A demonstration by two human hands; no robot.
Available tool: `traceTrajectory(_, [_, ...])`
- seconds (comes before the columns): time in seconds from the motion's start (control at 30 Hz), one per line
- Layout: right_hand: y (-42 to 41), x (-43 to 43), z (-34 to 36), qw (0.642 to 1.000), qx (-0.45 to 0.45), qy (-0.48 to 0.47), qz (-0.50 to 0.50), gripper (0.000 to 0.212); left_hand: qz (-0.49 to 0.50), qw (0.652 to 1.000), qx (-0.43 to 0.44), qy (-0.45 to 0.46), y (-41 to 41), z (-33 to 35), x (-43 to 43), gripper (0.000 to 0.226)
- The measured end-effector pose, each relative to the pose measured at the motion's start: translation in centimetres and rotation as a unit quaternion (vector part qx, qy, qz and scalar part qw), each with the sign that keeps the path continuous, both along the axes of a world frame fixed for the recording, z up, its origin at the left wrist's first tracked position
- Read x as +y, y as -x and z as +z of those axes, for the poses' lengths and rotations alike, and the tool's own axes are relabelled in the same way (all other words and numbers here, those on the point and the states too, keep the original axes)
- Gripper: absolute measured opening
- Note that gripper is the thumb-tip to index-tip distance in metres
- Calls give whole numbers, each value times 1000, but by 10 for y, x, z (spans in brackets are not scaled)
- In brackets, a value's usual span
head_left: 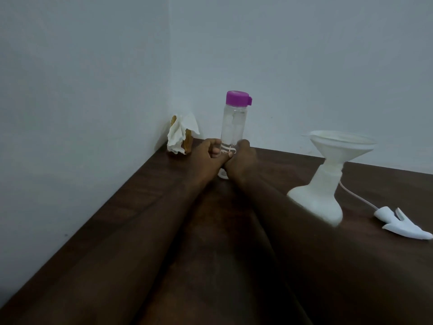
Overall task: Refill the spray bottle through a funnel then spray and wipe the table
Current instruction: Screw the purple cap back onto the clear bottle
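Gripping the lower part of a clear, cylindrical water bottle (233, 123) with a glossy purple cap (237, 98): left hand (206, 153) and right hand (241, 156), fingers curled round it from either side, base mostly hidden behind them. Standing well apart to the right on the dark wood-grain tabletop (117, 231): matte white spray bottle (321, 198), flared at the foot, with a wide funnel (339, 141) seated in its neck. Lying beside it, a detached white trigger head (403, 225) on a thin tube. Tucked in the corner, crumpled white tissue (181, 134) — holder mostly covered.
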State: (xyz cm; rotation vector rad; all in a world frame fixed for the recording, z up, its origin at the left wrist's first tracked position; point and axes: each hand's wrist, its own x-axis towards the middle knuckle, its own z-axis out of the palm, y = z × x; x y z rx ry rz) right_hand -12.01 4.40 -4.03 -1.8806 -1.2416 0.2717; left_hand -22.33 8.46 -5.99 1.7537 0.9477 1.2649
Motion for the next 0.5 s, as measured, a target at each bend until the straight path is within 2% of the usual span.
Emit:
traceTrajectory(0.13, [-15, 42, -2, 998, 50, -16, -32, 49, 33, 997, 48, -41, -18, -12, 29, 39])
traceTrajectory(0.27, [-29, 81, 1, 995, 66, -18, -71, 56, 3, 994, 108, -29, -30, -20, 59, 35])
traceTrajectory(0.4, [-35, 112, -2, 994, 58, -13, -93, 54, -28, 986, 163, -19, -37, -23, 80, 42])
traceTrajectory(0.5, [-40, 124, -8, 994, 51, -17, -99, 50, -50, 988, 147, 2, -38, -24, 85, 46])
